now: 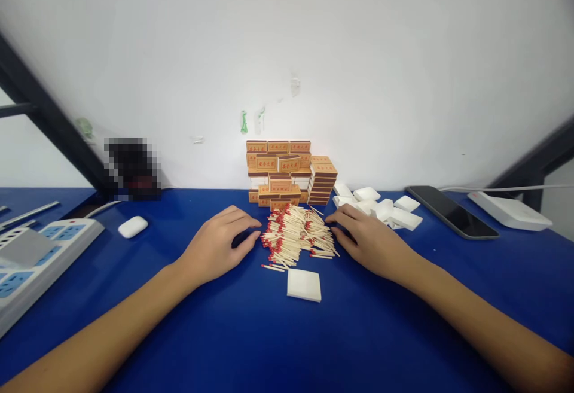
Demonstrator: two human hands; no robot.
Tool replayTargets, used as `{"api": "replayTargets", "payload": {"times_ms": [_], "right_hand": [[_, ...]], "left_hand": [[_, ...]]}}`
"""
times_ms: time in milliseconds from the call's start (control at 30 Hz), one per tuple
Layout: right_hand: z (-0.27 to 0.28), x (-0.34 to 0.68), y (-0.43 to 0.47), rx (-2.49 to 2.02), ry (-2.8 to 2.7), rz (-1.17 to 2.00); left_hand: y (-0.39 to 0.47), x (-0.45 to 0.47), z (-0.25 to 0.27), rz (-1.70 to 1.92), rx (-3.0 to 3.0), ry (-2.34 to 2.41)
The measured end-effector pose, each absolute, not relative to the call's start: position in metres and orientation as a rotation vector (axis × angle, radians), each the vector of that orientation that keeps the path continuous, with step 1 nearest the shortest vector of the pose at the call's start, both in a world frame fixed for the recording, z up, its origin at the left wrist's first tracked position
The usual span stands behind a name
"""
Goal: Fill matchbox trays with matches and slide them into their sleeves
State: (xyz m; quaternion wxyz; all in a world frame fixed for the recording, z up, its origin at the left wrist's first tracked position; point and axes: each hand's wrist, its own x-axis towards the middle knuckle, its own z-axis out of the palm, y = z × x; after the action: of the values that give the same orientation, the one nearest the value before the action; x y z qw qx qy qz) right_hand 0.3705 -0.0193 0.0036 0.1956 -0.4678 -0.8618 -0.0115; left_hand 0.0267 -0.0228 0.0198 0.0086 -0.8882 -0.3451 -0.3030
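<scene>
A heap of red-tipped matches [296, 234] lies at the middle of the blue table. To its left rests my left hand [224, 242], fingers and thumb apart, the fingertips close to the heap with nothing between them. My right hand [365, 238] is at the heap's other side, its fingers spread and the tips at the match ends; it holds nothing. Nearer to me lies a white matchbox tray [304, 285], which appears face down. Behind the heap stand stacked orange matchbox sleeves [278, 185], with another column of matchboxes [321, 180] to their right.
Several white trays [381, 207] are piled beyond my right hand. Farther right lie a black phone [451, 210] and a white flat box [511, 210]. On the left are a white earbud case [133, 227] and a power strip [49, 261]. A white wall [381, 82] rises behind.
</scene>
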Motion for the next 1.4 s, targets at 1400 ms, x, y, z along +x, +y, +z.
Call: {"api": "replayTargets", "payload": {"times_ms": [1400], "right_hand": [[0.017,0.356,-0.025,-1.082,-2.196,0.170]], "left_hand": [[-0.064,0.061,0.024,-0.853,-2.995,-0.848]]}}
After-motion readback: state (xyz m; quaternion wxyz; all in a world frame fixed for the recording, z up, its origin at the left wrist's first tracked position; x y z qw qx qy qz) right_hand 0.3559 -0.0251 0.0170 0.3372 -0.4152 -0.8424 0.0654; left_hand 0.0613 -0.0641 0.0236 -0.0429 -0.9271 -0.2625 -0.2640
